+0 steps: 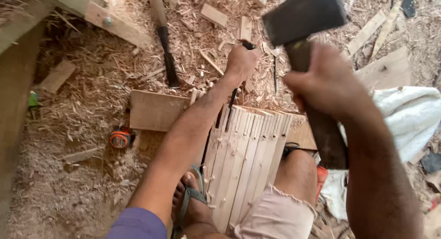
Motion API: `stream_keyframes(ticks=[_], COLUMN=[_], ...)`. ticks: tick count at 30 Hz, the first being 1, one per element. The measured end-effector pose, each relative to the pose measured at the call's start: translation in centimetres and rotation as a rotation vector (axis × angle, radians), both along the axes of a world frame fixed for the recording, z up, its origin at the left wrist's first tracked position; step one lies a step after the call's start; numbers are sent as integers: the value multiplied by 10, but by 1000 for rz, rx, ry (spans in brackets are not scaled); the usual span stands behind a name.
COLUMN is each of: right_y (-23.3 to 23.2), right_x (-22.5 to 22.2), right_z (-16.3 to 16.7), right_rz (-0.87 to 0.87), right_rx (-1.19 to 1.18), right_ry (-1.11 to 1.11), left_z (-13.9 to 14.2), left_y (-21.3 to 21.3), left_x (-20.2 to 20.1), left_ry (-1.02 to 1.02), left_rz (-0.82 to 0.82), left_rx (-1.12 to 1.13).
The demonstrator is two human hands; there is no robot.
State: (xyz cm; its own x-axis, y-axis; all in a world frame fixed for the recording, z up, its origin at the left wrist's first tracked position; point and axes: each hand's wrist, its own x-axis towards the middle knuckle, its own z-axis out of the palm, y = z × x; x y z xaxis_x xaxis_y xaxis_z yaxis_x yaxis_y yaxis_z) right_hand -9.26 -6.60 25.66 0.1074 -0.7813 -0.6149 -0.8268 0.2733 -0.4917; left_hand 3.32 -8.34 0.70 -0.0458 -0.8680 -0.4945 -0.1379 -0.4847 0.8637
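Observation:
My left hand (240,61) grips a chisel (233,97) with a dark handle. Its blade points down into the far end of a bundle of light wooden slats (243,151) that stand side by side with notches cut in their ends. My right hand (324,80) is raised close to the camera and holds a heavy mallet (303,14) by its dark wooden handle, the dark head blurred above the chisel. My knee and my foot in a sandal (190,197) press against the slats.
A flat board (154,111) lies under the slats' far end. Wood shavings and offcuts cover the ground. A second dark chisel (166,50) lies beyond, an orange tape measure (120,139) at the left, a white cloth (409,115) at the right.

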Motion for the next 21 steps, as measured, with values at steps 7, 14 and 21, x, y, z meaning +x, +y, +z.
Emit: stream_keyframes(ticks=[7,14,21], right_y=[-20,21,3], right_x=[30,-10,21], right_z=[-6,-31,21], right_rz=[-74,-184,-117], right_rx=[37,74,-158], right_ry=[-111,-157,-214], left_z=[6,-9,-7], left_y=[26,8,30], left_x=[-10,-5,-12], left_ry=[191,-47,98], left_rz=[117,152,119], left_rx=[-188,48,-367])
